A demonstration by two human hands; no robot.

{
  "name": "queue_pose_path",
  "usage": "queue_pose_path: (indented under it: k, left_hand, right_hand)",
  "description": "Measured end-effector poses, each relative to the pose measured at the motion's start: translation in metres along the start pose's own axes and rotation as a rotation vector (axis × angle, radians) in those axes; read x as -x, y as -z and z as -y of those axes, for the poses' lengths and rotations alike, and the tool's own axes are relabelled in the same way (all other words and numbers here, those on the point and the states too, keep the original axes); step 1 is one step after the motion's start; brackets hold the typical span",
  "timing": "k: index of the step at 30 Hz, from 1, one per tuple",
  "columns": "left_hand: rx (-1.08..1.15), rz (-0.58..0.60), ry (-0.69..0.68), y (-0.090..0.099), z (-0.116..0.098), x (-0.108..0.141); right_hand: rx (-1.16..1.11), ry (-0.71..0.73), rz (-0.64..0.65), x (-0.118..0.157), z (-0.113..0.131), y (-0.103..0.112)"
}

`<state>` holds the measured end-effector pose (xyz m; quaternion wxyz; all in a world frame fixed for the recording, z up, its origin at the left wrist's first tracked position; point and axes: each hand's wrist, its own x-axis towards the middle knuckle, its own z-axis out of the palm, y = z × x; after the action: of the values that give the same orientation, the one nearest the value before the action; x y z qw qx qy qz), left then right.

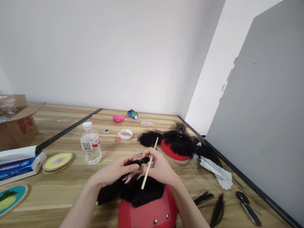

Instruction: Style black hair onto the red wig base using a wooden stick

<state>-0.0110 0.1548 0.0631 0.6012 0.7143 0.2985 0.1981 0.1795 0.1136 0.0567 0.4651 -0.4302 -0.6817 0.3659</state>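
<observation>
The left hand's [112, 172] thumb and fingers pinch a black lock [136, 162] of hair, centre of the frame. The right hand [159, 166] meets it at the lock's end, fingers closed around a pale stick [146, 178] that slants across them; whether they also grip the lock is hard to tell, since the stick and knuckles overlap. Beneath, at bottom centre, sits a red shell [147, 215] topped with black hair [152, 193], partly hidden by the hands and forearms. Right of centre lies a second hair-covered shell [170, 151], beside a white cloth [217, 172]. Loose strands [217, 210] lie at lower right. Left of centre stands a bottle [91, 150], near orange-handled scissors [116, 140]. A tissue pack [22, 166] and open carton [22, 131] crowd the left edge.
</observation>
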Motion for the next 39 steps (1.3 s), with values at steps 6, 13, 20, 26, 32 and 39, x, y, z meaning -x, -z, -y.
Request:
queue_pose_path:
  k: [6,13,20,26,32,39]
  left_hand:
    - [-0.01,-0.063,-0.09,-0.006,-0.002,0.0]
    - [-0.164,-0.161,-0.159,-0.012,-0.005,-0.004]
    - [-0.175,-0.286,-0.165,-0.007,0.004,-0.01]
    - [-0.069,-0.419,-0.169,-0.001,0.01,-0.017]
    - [0.112,-0.563,-0.106,0.018,0.026,-0.022]
    - [0.371,-0.581,-0.154,0.009,0.008,-0.013]
  right_hand:
    - [-0.043,0.046,-0.015,0.001,0.0,-0.004]
    - [-0.065,0.065,-0.051,0.0,-0.005,-0.004]
    - [-0.149,0.008,-0.084,-0.003,-0.012,-0.011]
    - [-0.208,0.045,-0.197,-0.01,-0.011,-0.011]
    - [-0.16,-0.038,-0.293,-0.011,-0.008,0.007]
    - [-0.242,-0.162,-0.221,-0.01,-0.011,0.004]
